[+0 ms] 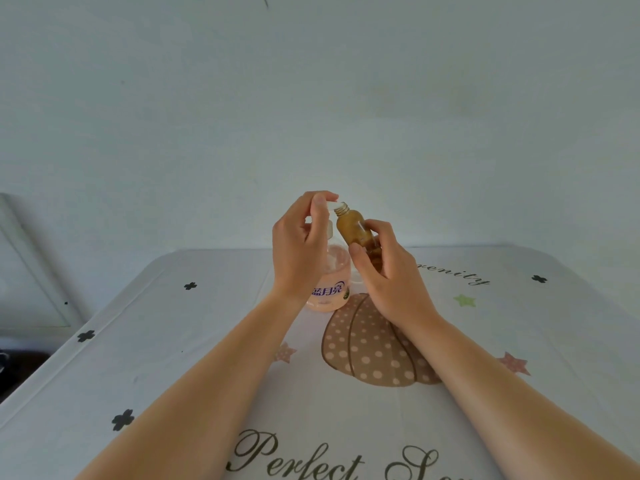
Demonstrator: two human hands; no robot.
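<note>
A pink pump bottle of hand soap with a white pump head stands upright on the table. My left hand sits on top of the pump, fingers curled over the white nozzle. My right hand grips a small amber bottle, tilted, its open threaded mouth held right at the pump's spout. The amber bottle has no cap on. Its lower part is hidden by my fingers.
The table carries a white cloth printed with a dotted brown pumpkin, stars and script lettering. A pale wall rises right behind the table. A white frame leans at the left beyond the table edge.
</note>
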